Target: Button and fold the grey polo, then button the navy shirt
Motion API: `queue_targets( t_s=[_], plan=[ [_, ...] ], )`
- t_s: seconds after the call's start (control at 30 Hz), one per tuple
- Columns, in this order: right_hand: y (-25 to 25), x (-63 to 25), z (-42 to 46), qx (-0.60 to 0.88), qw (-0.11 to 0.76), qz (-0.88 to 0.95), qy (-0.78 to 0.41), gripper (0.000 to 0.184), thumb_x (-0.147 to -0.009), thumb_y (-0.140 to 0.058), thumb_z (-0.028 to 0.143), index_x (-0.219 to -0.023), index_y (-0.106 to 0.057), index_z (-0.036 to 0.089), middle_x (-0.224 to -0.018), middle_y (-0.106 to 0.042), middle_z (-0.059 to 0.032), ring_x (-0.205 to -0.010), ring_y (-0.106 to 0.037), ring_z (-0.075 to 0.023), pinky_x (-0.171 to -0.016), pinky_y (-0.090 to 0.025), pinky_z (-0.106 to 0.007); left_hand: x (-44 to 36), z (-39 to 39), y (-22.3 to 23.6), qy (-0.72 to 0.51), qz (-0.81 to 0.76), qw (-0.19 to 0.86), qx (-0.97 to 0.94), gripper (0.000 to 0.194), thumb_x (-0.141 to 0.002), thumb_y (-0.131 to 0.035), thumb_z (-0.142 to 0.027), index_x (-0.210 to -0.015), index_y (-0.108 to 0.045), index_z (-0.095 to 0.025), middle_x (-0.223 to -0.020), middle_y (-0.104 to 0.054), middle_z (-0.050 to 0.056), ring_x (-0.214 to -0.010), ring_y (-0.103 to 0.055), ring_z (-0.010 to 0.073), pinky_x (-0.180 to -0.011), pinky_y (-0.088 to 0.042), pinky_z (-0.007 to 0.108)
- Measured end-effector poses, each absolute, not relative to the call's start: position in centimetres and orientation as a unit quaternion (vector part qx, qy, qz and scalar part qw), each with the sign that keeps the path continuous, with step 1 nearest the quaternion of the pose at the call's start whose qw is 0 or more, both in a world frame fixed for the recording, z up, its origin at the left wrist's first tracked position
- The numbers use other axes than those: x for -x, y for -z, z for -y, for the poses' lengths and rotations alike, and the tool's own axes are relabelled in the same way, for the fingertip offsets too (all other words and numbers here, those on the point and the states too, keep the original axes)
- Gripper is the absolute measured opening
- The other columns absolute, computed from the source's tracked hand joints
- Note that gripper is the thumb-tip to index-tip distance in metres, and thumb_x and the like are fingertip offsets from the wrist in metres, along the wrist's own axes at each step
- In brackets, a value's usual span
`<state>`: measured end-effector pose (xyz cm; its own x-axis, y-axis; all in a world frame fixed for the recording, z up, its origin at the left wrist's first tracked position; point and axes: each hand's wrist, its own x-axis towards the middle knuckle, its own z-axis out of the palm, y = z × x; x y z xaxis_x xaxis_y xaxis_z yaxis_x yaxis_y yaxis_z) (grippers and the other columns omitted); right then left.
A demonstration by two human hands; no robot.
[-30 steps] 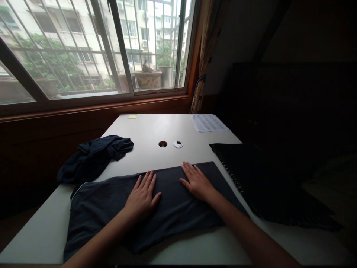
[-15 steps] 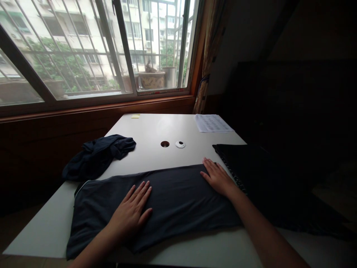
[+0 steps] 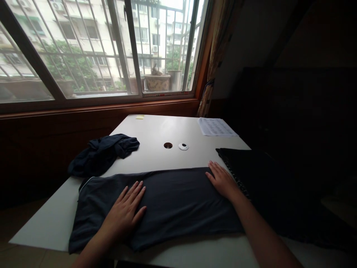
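A dark grey-blue garment [image 3: 173,204], folded into a long strip, lies across the near part of the white table [image 3: 150,158]. A thin pale edge shows at its upper left end, and slight wrinkles run through its lower half. My left hand [image 3: 124,210] rests flat on the garment's left part, fingers apart. Flat on its far right corner is my right hand [image 3: 221,180], fingers stretched forward and the thumb held away. Neither hand grips the cloth.
A crumpled dark blue cloth [image 3: 106,152] lies at the table's left edge. Dark fabric [image 3: 262,186] covers the right side. Farther back are printed papers [image 3: 217,127], a round hole [image 3: 168,145], its white cover [image 3: 183,147] and a yellow note [image 3: 140,117]. A barred window [image 3: 111,56] stands behind.
My left hand has slid a little left over the garment. My right hand stays near the far right corner, flat. The whole view has shifted slightly.
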<state>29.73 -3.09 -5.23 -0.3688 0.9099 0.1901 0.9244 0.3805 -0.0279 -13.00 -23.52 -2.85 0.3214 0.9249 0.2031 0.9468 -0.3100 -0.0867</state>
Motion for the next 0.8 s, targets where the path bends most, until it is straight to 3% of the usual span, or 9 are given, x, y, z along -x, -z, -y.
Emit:
queue_targets(
  t_s=[0.37,0.6,0.7,0.8],
  plan=[
    [5.9,-30.0,2.8,0.549,0.096,0.828,0.051,0.063,-0.101,-0.029,0.046,-0.150,-0.044,0.010,-0.158,-0.040,-0.0120,-0.147,-0.035,-0.0269,-0.121,-0.029,-0.044,13.1,23.3,3.4,0.062,0.583,0.083,0.806,0.063,-0.103,-0.034,-0.055,-0.158,-0.023,-0.026,-0.164,-0.025,0.004,-0.150,-0.028,0.0243,-0.124,-0.018,0.046],
    [6.4,-30.5,2.5,0.540,0.097,0.834,0.059,0.062,-0.101,-0.029,0.047,-0.150,-0.043,0.011,-0.158,-0.041,-0.0117,-0.147,-0.035,-0.0256,-0.121,-0.028,-0.043,18.1,22.4,2.8,0.032,0.645,0.086,0.759,0.064,-0.103,-0.031,-0.057,-0.158,-0.025,-0.024,-0.163,-0.025,0.006,-0.152,-0.022,0.0285,-0.122,-0.012,0.056],
    [6.5,-30.5,2.4,0.536,0.092,0.837,0.067,0.063,-0.101,-0.028,0.047,-0.150,-0.043,0.010,-0.158,-0.040,-0.0121,-0.148,-0.034,-0.0254,-0.122,-0.027,-0.042,21.7,22.9,2.6,0.020,0.697,0.098,0.710,0.064,-0.103,-0.030,-0.054,-0.158,-0.025,-0.022,-0.164,-0.023,0.008,-0.152,-0.021,0.0311,-0.120,-0.014,0.059],
    [6.6,-30.6,2.2,0.533,0.090,0.838,0.070,0.064,-0.101,-0.029,0.047,-0.149,-0.044,0.009,-0.157,-0.041,-0.0128,-0.148,-0.034,-0.0253,-0.122,-0.027,-0.041,24.7,24.0,2.8,0.008,0.749,0.077,0.658,0.067,-0.103,-0.027,-0.054,-0.158,-0.025,-0.016,-0.162,-0.028,0.011,-0.150,-0.026,0.0295,-0.118,-0.025,0.053]
  ],
)
